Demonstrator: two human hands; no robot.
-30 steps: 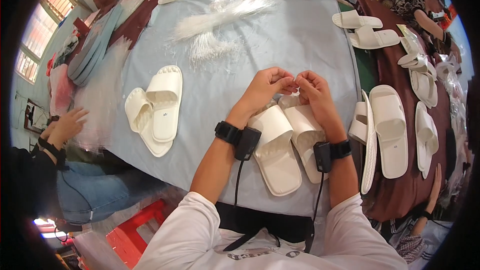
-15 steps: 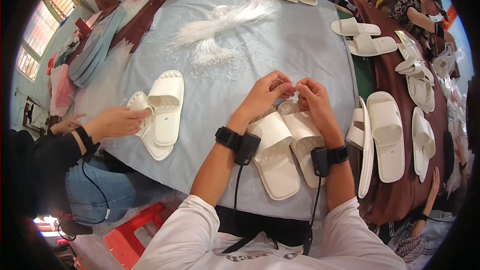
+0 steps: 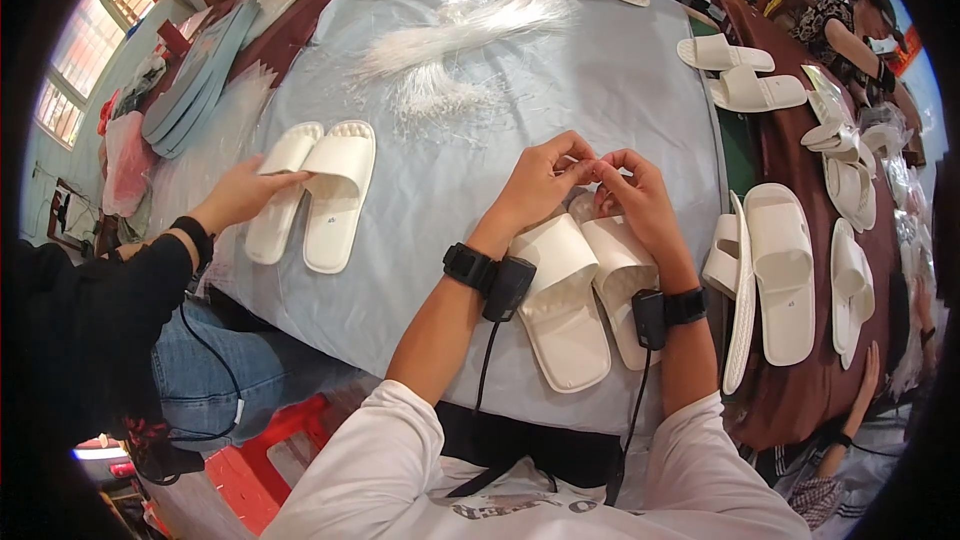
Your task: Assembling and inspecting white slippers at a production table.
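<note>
My left hand (image 3: 548, 178) and my right hand (image 3: 632, 192) meet fingertip to fingertip over the far ends of a pair of cream slide slippers. Both are closed in a pinch; whatever lies between the fingers is too small to make out. Beneath my wrists, the left slipper (image 3: 565, 340) and the right slipper (image 3: 622, 258) lie side by side on the cloth, partly covered by my hands and the black wrist devices. Beyond them lies a loose bundle of thin clear plastic strands (image 3: 490, 30).
At left, a co-worker's hand (image 3: 240, 195) touches another slipper pair (image 3: 340, 210). More slippers (image 3: 782, 280) stand close to my right arm on a brown-covered surface (image 3: 800, 400). Grey sole-shaped sheets (image 3: 195, 90) lie far left. A red stool (image 3: 250, 470) stands below the table edge.
The co-worker at left has straightened their overlapping slippers side by side. My hands stay pinched together at nearly the same place over my pair. The whole view has shifted slightly.
</note>
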